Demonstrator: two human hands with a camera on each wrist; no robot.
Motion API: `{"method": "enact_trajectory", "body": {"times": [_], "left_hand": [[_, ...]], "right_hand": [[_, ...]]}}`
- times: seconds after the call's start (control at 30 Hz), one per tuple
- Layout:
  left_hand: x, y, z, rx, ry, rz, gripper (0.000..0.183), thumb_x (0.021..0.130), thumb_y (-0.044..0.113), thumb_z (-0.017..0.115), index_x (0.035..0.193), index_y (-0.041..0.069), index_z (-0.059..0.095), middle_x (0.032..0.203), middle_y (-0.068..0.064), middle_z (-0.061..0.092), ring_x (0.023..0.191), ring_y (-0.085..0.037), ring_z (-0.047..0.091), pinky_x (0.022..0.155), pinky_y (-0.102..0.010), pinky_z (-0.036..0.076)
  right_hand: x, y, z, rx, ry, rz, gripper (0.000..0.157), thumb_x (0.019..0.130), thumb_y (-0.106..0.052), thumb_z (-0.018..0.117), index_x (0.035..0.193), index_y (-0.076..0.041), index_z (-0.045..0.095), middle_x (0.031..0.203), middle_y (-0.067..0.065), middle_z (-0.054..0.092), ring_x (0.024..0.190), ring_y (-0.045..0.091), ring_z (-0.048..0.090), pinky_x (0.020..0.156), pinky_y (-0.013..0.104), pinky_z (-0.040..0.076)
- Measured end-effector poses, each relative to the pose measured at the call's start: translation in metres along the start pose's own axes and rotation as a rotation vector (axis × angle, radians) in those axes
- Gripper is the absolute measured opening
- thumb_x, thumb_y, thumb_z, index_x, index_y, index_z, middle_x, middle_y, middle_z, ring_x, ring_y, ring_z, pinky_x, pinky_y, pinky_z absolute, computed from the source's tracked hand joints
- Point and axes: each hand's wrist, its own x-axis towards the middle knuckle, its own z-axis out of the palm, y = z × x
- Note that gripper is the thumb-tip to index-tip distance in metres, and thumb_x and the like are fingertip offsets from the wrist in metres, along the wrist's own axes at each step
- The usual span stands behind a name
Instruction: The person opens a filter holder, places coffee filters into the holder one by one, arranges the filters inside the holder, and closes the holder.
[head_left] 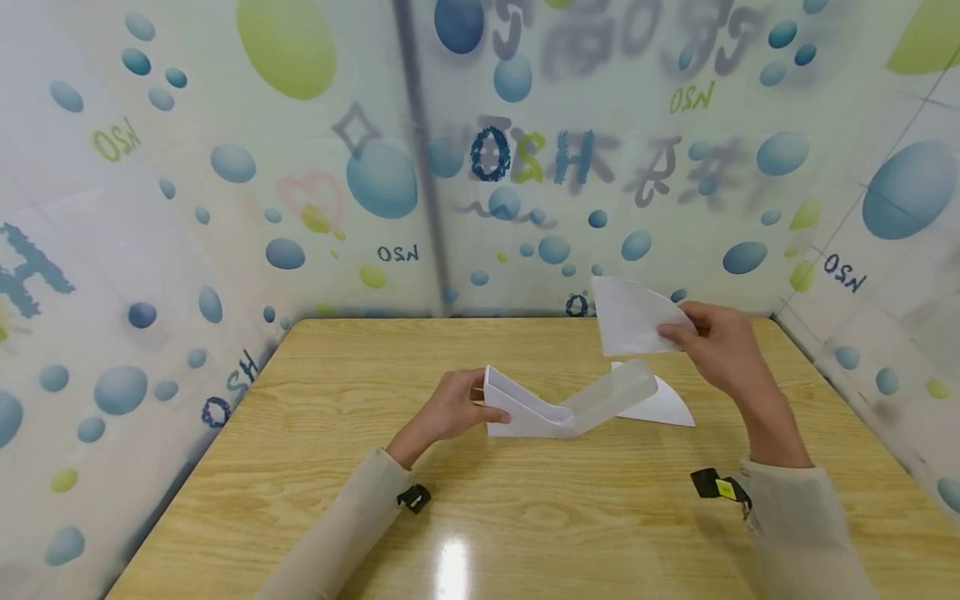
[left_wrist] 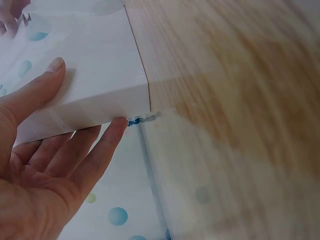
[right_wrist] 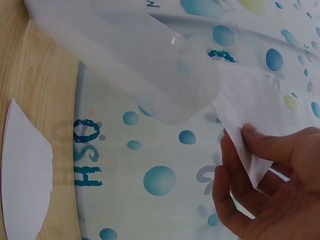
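Note:
My left hand [head_left: 450, 406] holds the end of a slim white case [head_left: 525, 414] above the table. In the left wrist view the thumb lies on the case's broad face and the fingers support its underside. The case stands open, its translucent lid [head_left: 611, 398] angled up to the right. Higher and to the right, my right hand [head_left: 722, 346] pinches a white fan-shaped paper, apparently a coffee filter [head_left: 633, 321], by its narrow end between thumb and fingers. In the right wrist view this filter [right_wrist: 252, 102] appears beside the lid's rounded end.
Another white fan-shaped paper [head_left: 663, 404] lies on the wooden table [head_left: 360, 358], partly behind the translucent lid. A patterned curtain [head_left: 480, 225] with blue and green spots hangs along the table's far edge, and similar sheeting lines both sides.

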Motion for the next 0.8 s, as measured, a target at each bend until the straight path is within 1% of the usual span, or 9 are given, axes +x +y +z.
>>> {"method": "enact_trajectory", "body": {"times": [0.13,0.23,0.43,0.57,0.67,0.8], "left_hand": [[0.000,0.000,0.000,-0.001,0.000,0.003,0.034,0.085,0.011,0.086,0.116,0.006,0.073,0.112,-0.013,0.077,0.102,-0.029,0.078,0.082,-0.031,0.065],[0.000,0.000,0.000,-0.003,0.000,0.005,0.034,0.085,0.011,0.086,0.115,0.006,0.073,0.112,-0.013,0.077,0.102,-0.029,0.078,0.082,-0.031,0.065],[-0.001,0.000,0.000,-0.003,-0.003,0.002,0.033,0.085,0.011,0.086,0.115,0.007,0.073,0.112,-0.013,0.077,0.102,-0.028,0.078,0.082,-0.032,0.065],[0.000,-0.001,0.000,0.004,-0.002,0.003,0.033,0.085,0.011,0.086,0.115,0.007,0.073,0.112,-0.013,0.077,0.102,-0.028,0.078,0.082,-0.031,0.065],[0.000,-0.002,0.000,0.008,-0.001,-0.002,0.033,0.085,0.011,0.086,0.115,0.007,0.073,0.113,-0.012,0.077,0.102,-0.027,0.078,0.082,-0.031,0.065],[0.000,-0.002,0.000,0.005,0.002,-0.005,0.033,0.085,0.010,0.086,0.115,0.007,0.073,0.112,-0.011,0.077,0.101,-0.027,0.078,0.082,-0.031,0.065]], "right_hand": [[0.000,-0.001,0.003,0.010,-0.021,-0.010,0.023,0.101,-0.018,0.070,0.109,0.003,0.073,0.083,0.016,0.071,0.060,0.008,0.047,0.050,0.025,0.036],[0.000,-0.002,0.004,0.015,-0.043,0.000,0.024,0.101,-0.018,0.069,0.112,0.003,0.073,0.086,0.017,0.071,0.059,0.009,0.047,0.049,0.025,0.037],[-0.001,-0.005,0.006,0.017,-0.081,-0.003,0.023,0.102,-0.019,0.068,0.112,0.001,0.072,0.085,0.016,0.071,0.058,0.008,0.047,0.049,0.025,0.036],[0.000,-0.007,0.008,0.021,-0.083,-0.006,0.022,0.101,-0.020,0.069,0.111,0.000,0.072,0.087,0.015,0.072,0.060,0.007,0.049,0.050,0.025,0.036],[0.000,-0.008,0.009,0.020,-0.078,-0.002,0.020,0.101,-0.018,0.070,0.108,0.000,0.072,0.083,0.014,0.071,0.061,0.008,0.050,0.051,0.025,0.037],[0.000,-0.008,0.011,0.022,-0.070,-0.002,0.016,0.100,-0.018,0.070,0.103,-0.002,0.073,0.077,0.013,0.068,0.059,0.010,0.048,0.049,0.025,0.037]]}}
